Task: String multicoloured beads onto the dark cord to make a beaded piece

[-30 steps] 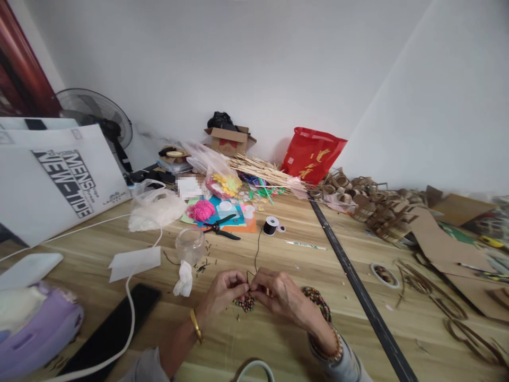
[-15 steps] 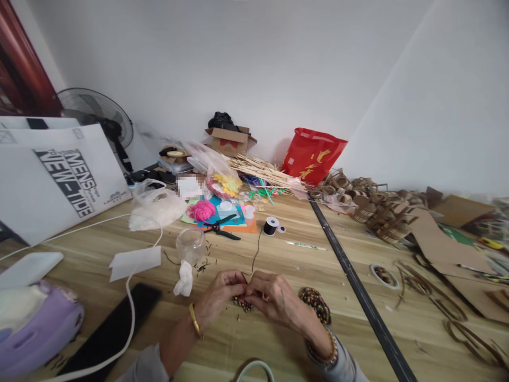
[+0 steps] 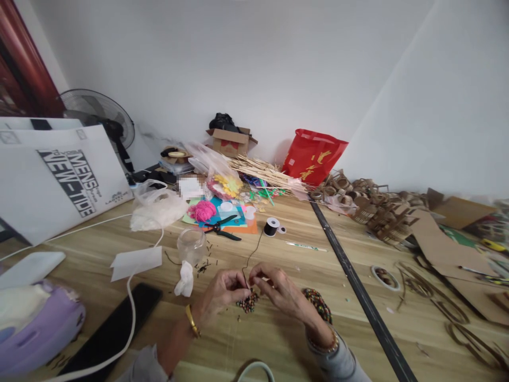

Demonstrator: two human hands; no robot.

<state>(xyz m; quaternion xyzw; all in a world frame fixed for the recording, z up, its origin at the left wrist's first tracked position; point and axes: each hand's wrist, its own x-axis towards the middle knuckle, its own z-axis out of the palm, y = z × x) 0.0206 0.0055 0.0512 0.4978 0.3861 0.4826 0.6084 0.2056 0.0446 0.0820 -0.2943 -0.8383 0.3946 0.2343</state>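
My left hand [image 3: 222, 291] pinches a thin black cord [image 3: 247, 261] between thumb and fingertips. The cord runs back in a loose curve to a spool [image 3: 271, 227] with white ends. My right hand [image 3: 281, 291] is just to the right, its fingers bent together in a pinch; whatever is in them is too small to make out. Below the fingertips, a small cluster of multicoloured beads [image 3: 247, 304] lies on the wooden table. A coiled strand of similar beads [image 3: 318, 305] rests beside my right wrist, partly hidden by it.
Left of the hands are crumpled tissue [image 3: 184, 279], a clear jar [image 3: 191, 245] and scattered dark bits. Black-handled pliers [image 3: 219, 228] lie on coloured paper behind. A white cable [image 3: 132, 313] crosses the left side. A tape roll [image 3: 385, 278] sits right of the black strip [image 3: 350, 276].
My hands have drawn slightly apart at the fingertips, the right lifting a little away from the left. More of the bead cluster and of the cord now shows between them.
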